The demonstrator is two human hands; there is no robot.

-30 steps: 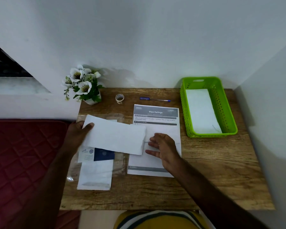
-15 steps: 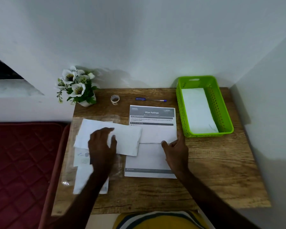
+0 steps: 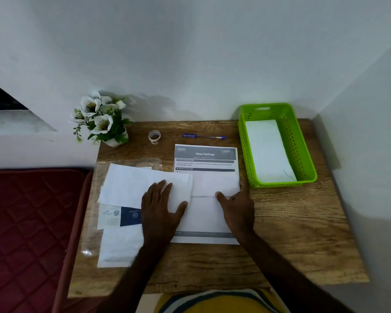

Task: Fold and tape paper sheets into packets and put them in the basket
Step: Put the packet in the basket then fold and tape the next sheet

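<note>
Pressing flat on a folded white sheet [image 3: 131, 184], the left hand [image 3: 159, 205] lies with straight fingers near the middle of the table [image 3: 291, 236], holding nothing. The right hand [image 3: 236, 207] rests on a printed sheet [image 3: 205, 154] headed "Wipe Railings", whose lower part is folded up; its thumb and fingers touch the folded edge at the sheet's right side, but I cannot tell whether they pinch the paper or only press it. The folded white sheet overlaps the printed sheet's left edge. One green basket [image 3: 303, 152] stands at the far right corner with one white packet [image 3: 266, 150] lying inside it. Along the far edge are one tape roll [image 3: 154, 136], one blue pen [image 3: 203, 136] and, at the far left corner, one pot of white flowers [image 3: 101, 119]. Toward the left edge, under a clear plastic sleeve [image 3: 89, 233], lie one more white paper [image 3: 120, 247] and one dark blue card [image 3: 130, 216] beside a pale card [image 3: 110, 215]. A red quilted mattress [image 3: 25, 233] lies beside the table's left edge.
</note>
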